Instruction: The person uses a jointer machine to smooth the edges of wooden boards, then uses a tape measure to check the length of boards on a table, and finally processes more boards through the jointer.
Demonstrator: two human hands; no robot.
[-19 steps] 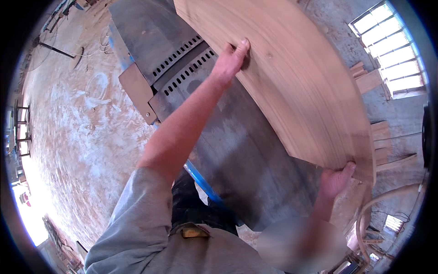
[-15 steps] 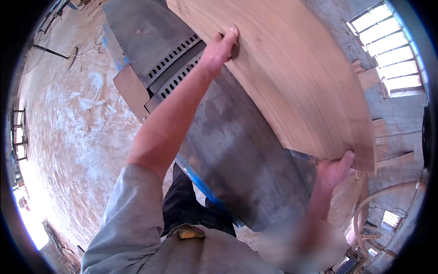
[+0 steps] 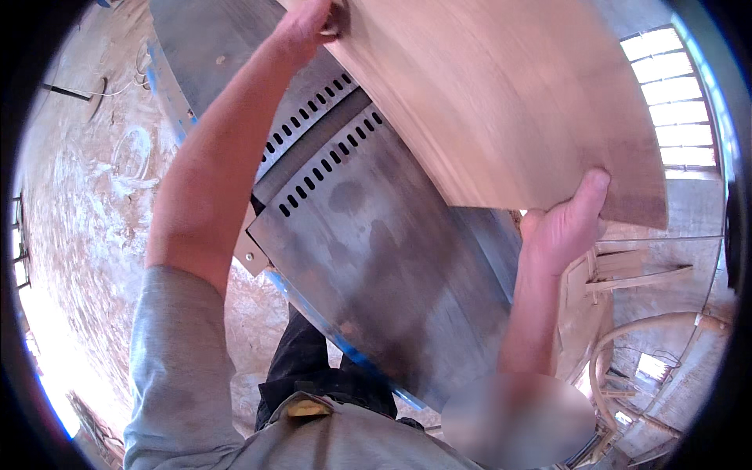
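A wide, light-brown wooden board (image 3: 501,94) is held up and tilted over a grey metal machine table (image 3: 376,227). My left hand (image 3: 309,23) grips the board's left edge near the top of the view; its fingers curl under, partly out of sight. At the near right corner, my right hand (image 3: 568,223) clasps the board with the thumb on top and the fingers hidden beneath. A slotted cross gap (image 3: 313,149) runs across the metal table under my left forearm. The board's far end is cut off by the frame.
A blue-painted edge (image 3: 345,345) borders the table on my side. To the right are wooden pieces (image 3: 638,274), a pale curved hose (image 3: 607,352) and a barred window (image 3: 674,102). The dusty floor (image 3: 94,211) lies at the left.
Both hands have moved up the view, carrying the board farther forward over the table. More of the slotted gap shows now. Both hands keep their grip.
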